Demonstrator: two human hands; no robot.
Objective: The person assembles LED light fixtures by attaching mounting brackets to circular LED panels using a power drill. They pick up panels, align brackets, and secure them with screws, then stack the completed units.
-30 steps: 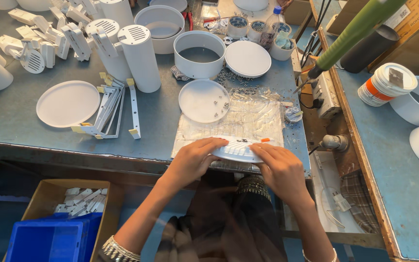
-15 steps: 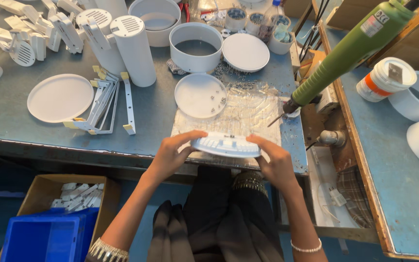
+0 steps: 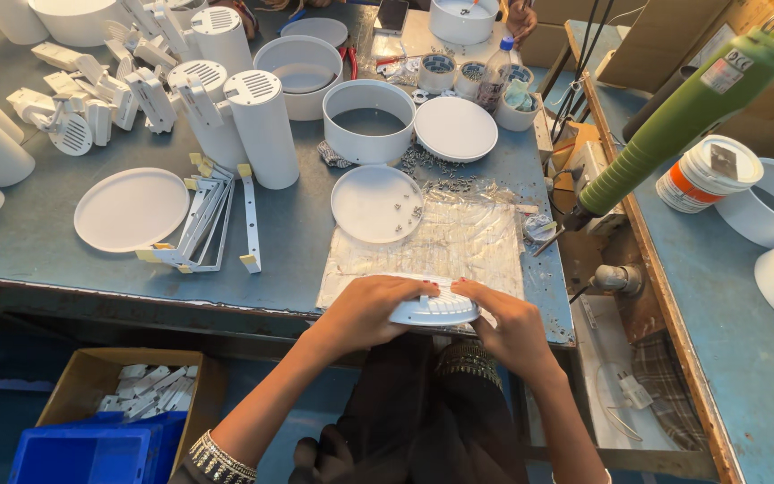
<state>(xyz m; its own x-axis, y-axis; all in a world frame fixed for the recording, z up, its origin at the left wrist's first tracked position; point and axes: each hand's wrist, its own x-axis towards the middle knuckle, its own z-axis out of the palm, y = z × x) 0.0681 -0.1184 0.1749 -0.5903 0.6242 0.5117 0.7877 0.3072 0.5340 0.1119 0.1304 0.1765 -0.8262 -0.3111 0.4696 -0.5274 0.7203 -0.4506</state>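
Both my hands grip a round white ribbed lamp part (image 3: 436, 309) at the near edge of the bench, over a clear plastic sheet (image 3: 432, 242). My left hand (image 3: 369, 309) covers its left side with fingers curled over the top. My right hand (image 3: 508, 327) clasps its right side. Just beyond it lies a white round dish (image 3: 374, 202) holding a few small screws.
A green electric screwdriver (image 3: 683, 121) hangs at the right. White cylinders (image 3: 262, 125), rings (image 3: 369, 121), discs (image 3: 132, 208) and brackets (image 3: 212, 220) crowd the blue-grey bench (image 3: 38, 242). A cardboard box (image 3: 136, 390) of white parts and a blue crate (image 3: 91, 453) sit below left.
My hands with the lamp part stay at the bench's near edge and have closed in over the part. The view has shifted, so the hanging screwdriver appears further right.
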